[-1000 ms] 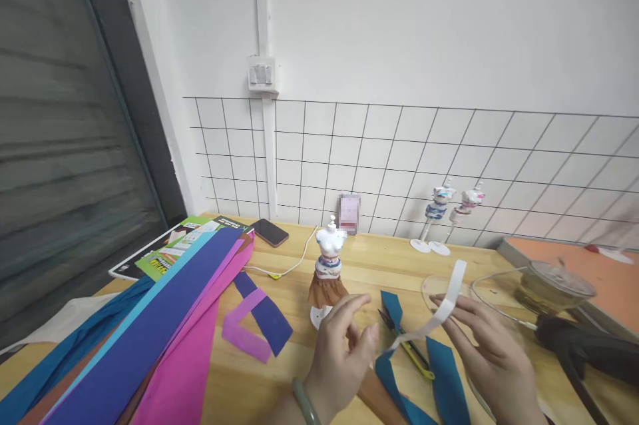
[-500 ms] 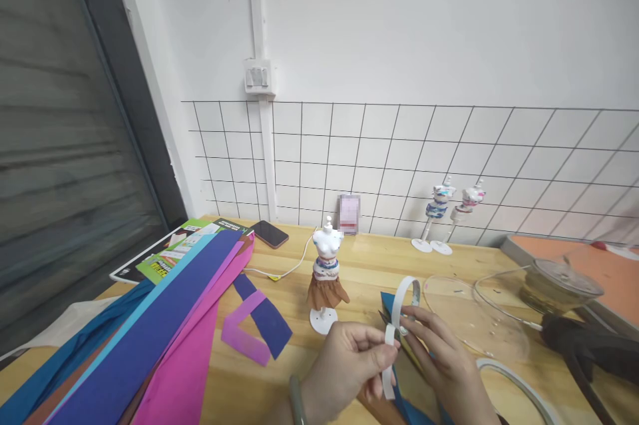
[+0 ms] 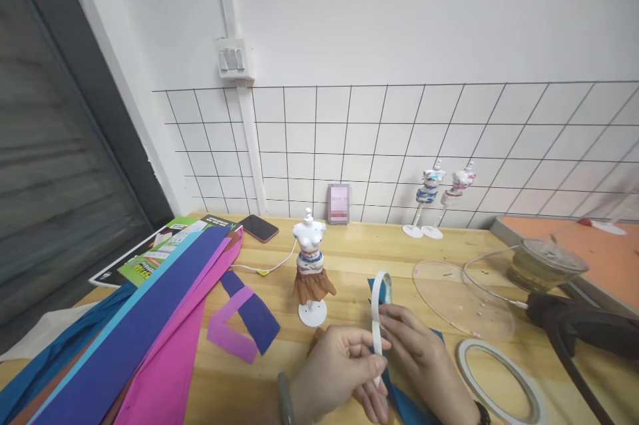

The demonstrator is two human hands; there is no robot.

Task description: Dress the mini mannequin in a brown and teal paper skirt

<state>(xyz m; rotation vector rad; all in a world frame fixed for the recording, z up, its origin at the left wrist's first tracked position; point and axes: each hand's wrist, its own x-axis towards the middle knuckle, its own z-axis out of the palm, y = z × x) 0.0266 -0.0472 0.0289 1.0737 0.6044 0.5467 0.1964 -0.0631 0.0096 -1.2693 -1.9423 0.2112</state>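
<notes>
My left hand and my right hand meet low in the middle, both pinched on a curling white tape strip that stands up between them. Under the hands lie blue paper pieces on the wooden table. Just beyond the hands stands a small white mannequin with a brown skirt on a round base. A white tape ring lies flat to the right of my right hand.
Long sheets of blue, purple and pink paper cover the left. A phone with a cable, booklets, two small dressed mannequins, a clear plastic disc, a glass bowl and a black tool ring the table.
The right hand came in to the left hand; both now pinch the strip, which went from stretched between them to upright and curled. The view swung right and the tape ring came into sight.
</notes>
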